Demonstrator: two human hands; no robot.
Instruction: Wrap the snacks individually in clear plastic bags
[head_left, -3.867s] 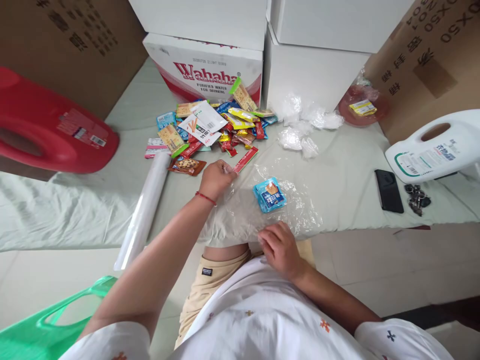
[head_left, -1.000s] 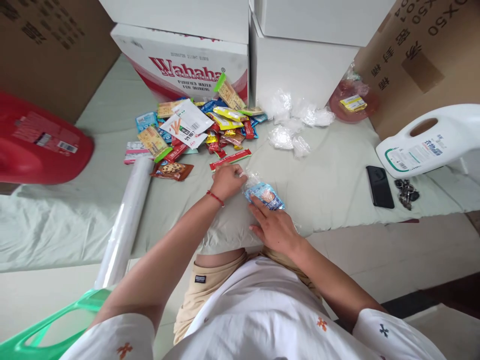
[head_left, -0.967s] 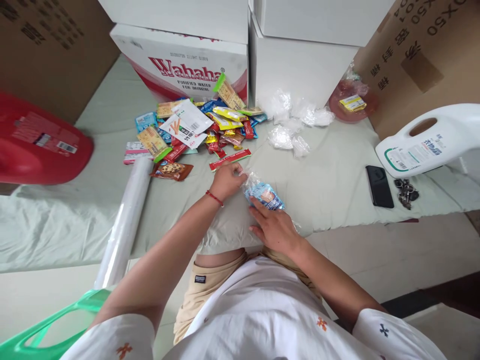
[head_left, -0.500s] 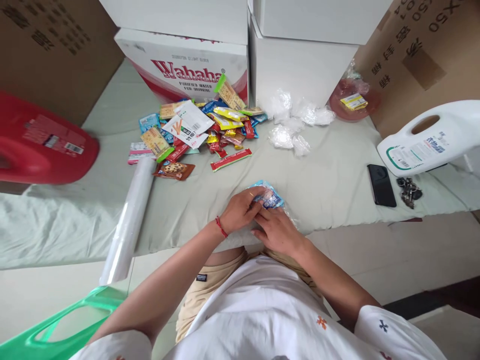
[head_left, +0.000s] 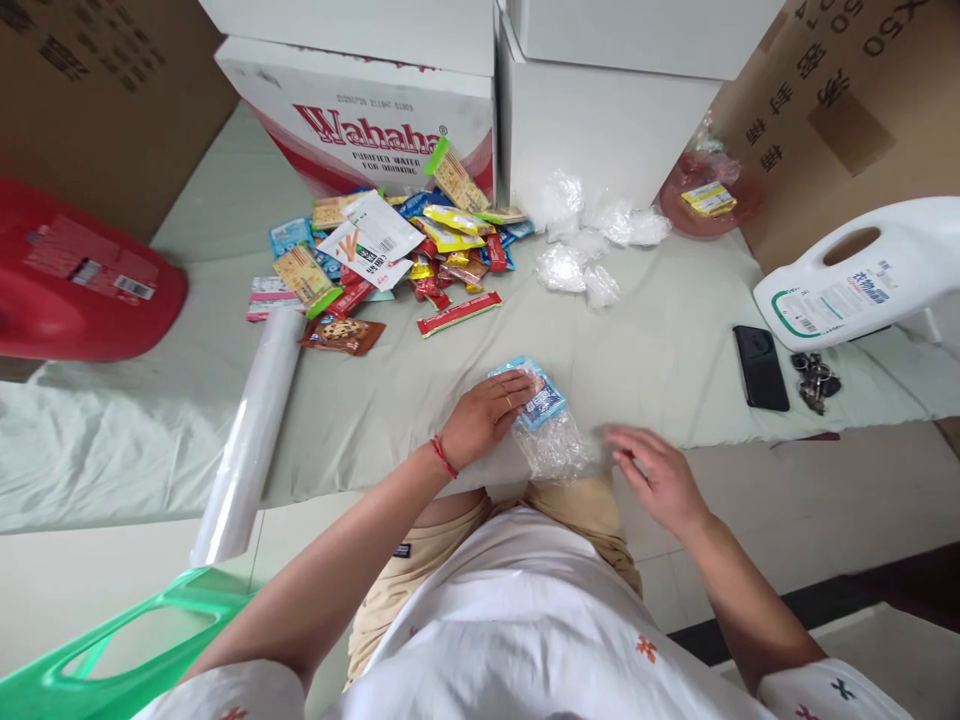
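A blue snack packet lies near the table's front edge, with clear crinkled plastic film around its lower side and hanging toward my lap. My left hand rests flat on the packet's left part, fingers stretched out over it. To the right of the film, my right hand is raised off the packet by the table edge, its fingers apart and slightly blurred, with nothing visible in them. Farther back is a red snack bar, in front of a pile of mixed snack packets.
A roll of clear film lies at left, partly over the edge. Crumpled clear plastic bundles sit at the back near white boxes. On the right are a white jug, a phone and keys; a red jug stands left.
My right hand has let go of the packet and moved right, uncovering the film. My left hand stays on the packet, its fingers now flatter.
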